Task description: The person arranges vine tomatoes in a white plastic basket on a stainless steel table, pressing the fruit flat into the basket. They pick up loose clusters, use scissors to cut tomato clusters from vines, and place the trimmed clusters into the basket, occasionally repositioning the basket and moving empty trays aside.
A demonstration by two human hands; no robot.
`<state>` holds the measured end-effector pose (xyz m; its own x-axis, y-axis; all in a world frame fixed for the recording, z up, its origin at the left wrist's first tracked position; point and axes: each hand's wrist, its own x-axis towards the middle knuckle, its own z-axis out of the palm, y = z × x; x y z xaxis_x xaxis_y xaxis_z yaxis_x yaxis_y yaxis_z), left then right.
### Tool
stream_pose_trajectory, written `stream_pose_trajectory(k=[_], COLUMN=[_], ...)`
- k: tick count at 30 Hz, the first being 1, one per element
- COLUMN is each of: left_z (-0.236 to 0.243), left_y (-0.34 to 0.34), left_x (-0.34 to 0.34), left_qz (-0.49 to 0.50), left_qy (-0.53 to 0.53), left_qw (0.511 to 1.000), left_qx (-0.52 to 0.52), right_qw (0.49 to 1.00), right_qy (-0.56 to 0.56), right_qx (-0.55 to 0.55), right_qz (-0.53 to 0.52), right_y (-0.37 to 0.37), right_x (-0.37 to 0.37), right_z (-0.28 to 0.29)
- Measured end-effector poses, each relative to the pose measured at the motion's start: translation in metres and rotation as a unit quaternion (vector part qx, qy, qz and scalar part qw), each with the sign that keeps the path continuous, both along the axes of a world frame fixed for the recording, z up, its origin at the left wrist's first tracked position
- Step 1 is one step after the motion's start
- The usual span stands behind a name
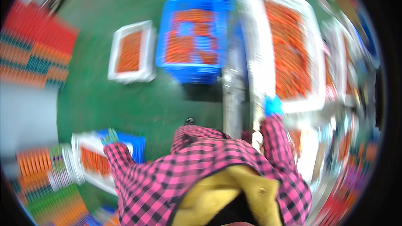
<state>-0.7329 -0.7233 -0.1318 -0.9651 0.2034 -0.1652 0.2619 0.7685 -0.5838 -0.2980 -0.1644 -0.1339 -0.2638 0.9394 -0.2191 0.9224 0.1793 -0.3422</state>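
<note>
My left hand (109,137), in a green glove, is stretched out at the lower left with its fingers apart. It is beside a white crate (79,150) of orange pieces (94,161), and I see nothing in it. My right hand (273,106), in a bright blue glove, is at the near left corner of a large white crate (258,54). That crate is full of orange, stick-like pieces (289,50), too blurred to name surely. Motion smears the right fingers, so whether they grip the crate's rim is unclear.
A blue crate (160,50) with orange packs tops a stack ahead. Left of it a smaller white crate (149,58) of orange pieces is on the green floor (138,109). Metal framing (232,88) runs beside the large crate. Coloured crates (37,50) are stacked at the left.
</note>
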Motion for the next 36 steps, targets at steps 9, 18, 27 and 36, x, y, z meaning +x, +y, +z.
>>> stream_pose_trajectory(k=[9, 18, 27, 36], left_z=[0.027, 0.061, 0.058, 0.038], left_y=[0.410, 0.612, 0.676, 0.694], left_x=[0.180, 0.246, 0.216, 0.251], left_qz=[0.278, 0.278, 0.315, 0.359], left_qy=[-0.603, -0.707, -0.737, -0.625], left_qw=[0.224, 0.203, 0.198, 0.346], left_qx=[0.713, 0.618, 0.564, 0.601], right_qw=[0.982, 0.958, 0.989, 0.981], right_qy=[0.026, 0.148, 0.030, 0.190], right_qx=[0.130, -0.156, -0.145, 0.016], right_qz=[0.133, 0.190, 0.002, -0.026], right_y=[-0.039, 0.032, 0.173, 0.194], right_x=[0.014, 0.042, 0.008, -0.019], right_z=[0.020, 0.024, -0.047, -0.030])
